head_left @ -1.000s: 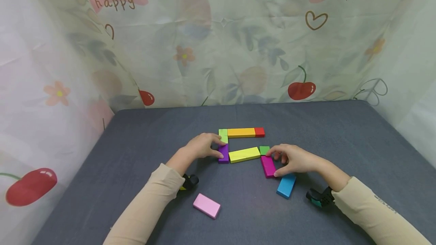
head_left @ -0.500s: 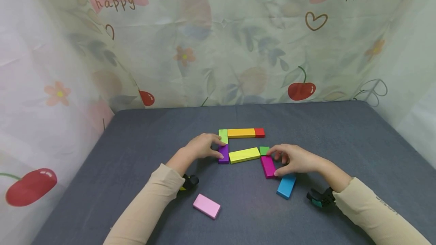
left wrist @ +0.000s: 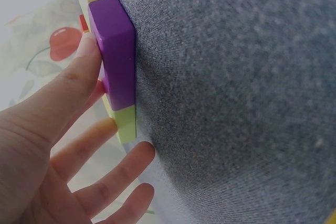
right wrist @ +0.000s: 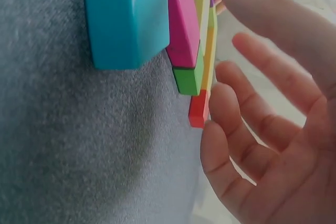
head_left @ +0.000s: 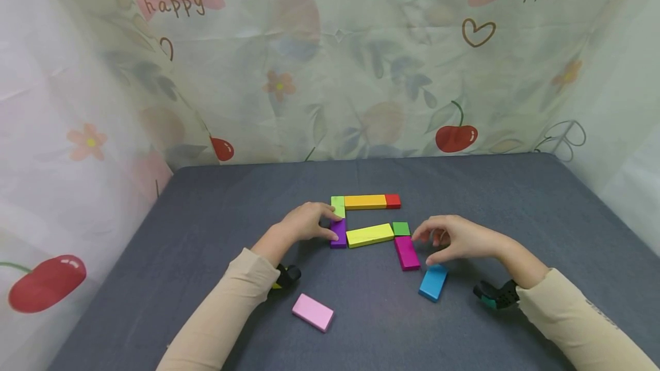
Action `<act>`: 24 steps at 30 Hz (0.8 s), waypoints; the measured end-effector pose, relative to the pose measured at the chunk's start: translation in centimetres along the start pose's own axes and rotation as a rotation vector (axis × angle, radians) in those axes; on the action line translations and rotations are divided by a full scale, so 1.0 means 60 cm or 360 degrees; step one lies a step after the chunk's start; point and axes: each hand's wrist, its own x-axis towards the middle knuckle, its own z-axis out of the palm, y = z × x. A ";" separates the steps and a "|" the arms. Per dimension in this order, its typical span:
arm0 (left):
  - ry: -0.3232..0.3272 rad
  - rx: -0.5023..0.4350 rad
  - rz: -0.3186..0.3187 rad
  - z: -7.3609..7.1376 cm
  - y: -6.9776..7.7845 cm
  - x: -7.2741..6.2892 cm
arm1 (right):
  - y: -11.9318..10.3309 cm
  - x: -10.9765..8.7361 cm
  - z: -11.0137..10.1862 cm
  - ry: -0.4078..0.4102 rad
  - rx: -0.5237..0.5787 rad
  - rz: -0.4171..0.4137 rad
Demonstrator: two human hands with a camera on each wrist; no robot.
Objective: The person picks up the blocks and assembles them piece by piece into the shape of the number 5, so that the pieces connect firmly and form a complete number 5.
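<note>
My left hand (head_left: pixel 309 222) rests its thumb and index finger on the upper face of the purple block (left wrist: pixel 116 51), the other fingers spread apart. A light green block (head_left: pixel 337 205) adjoins it behind, and a yellow block (head_left: pixel 369 235) runs slantwise from its right side. At that block's right end sit a small green block (head_left: pixel 401 228) and a magenta block (head_left: pixel 407 253). Just right of these, my right hand (head_left: pixel 460 238) hovers with loosely bent fingers and nothing between them. A blue block (right wrist: pixel 128 19) lies below its thumb in the head view.
An orange block (head_left: pixel 365 202) and a red block (head_left: pixel 393 201) continue the row at the back. Near the front, a pink block (head_left: pixel 313 312) lies alone on the dark grey tabletop (head_left: pixel 232 199). Patterned curtains (head_left: pixel 335 73) stand behind and at the sides.
My right hand has left the magenta block and shifted a little to the right. The left hand stays on the purple block, and the blocks look the same.
</note>
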 end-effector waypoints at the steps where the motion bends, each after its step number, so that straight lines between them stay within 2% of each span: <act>1: 0.0000 -0.0002 -0.0001 0.000 0.000 0.000 | 0.001 -0.001 -0.001 -0.0013 0.0001 -0.0019; 6: 0.0002 0.0001 0.0003 -0.002 0.002 -0.001 | 0.006 -0.007 0.000 -0.0085 0.0022 -0.0071; 13: 0.0005 0.0003 0.0006 -0.002 0.001 -0.002 | 0.013 -0.014 0.005 -0.0220 0.0081 -0.0065; 24: 0.0004 0.0004 0.0002 -0.002 0.001 -0.001 | 0.027 -0.016 0.015 -0.0323 0.0131 -0.0049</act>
